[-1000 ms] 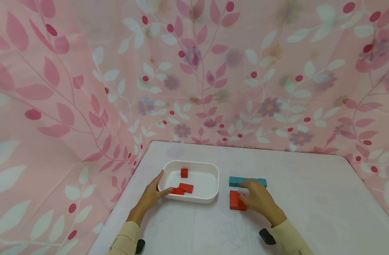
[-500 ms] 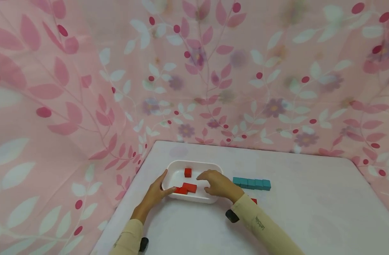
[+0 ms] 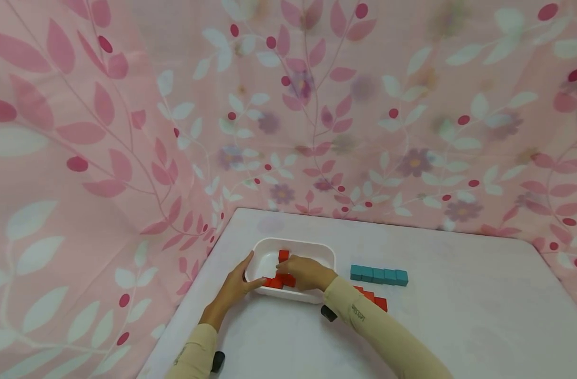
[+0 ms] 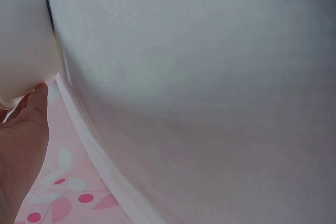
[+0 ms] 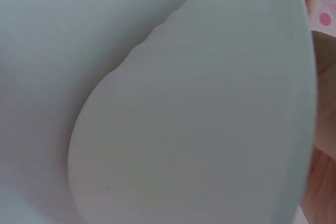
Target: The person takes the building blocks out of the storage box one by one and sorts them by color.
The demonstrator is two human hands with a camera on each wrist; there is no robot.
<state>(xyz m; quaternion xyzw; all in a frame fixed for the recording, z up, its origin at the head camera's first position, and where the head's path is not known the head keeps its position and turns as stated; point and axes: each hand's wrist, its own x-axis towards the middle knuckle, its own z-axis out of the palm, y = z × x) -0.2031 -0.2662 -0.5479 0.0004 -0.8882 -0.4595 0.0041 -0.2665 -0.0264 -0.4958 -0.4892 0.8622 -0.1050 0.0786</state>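
My left hand [image 3: 236, 287] holds the left end of a white plastic tray [image 3: 266, 265], its thumb over the near rim. In the left wrist view the fingertips [image 4: 41, 90] touch the tray wall [image 4: 26, 40]. My right hand [image 3: 311, 272] reaches into the tray, fingers bent down over several red blocks [image 3: 276, 283] near the front wall. Whether it pinches one I cannot tell, because the hand covers its fingertips. Another red block [image 3: 283, 255] lies farther back in the tray. The right wrist view is mostly filled by the tray's outer side [image 5: 199, 119].
Right of the tray, several teal blocks [image 3: 378, 275] form a straight row on the white-covered table [image 3: 468, 295]. In front of that row are red blocks [image 3: 380, 303], partly hidden by the right sleeve [image 3: 364, 316]. A pink floral cloth [image 3: 345, 131] hangs behind and to the left.
My right hand has left the red blocks on the table, crossed left into the tray and lowered over the blocks there. The left hand keeps its hold on the tray. The head view has shifted slightly.
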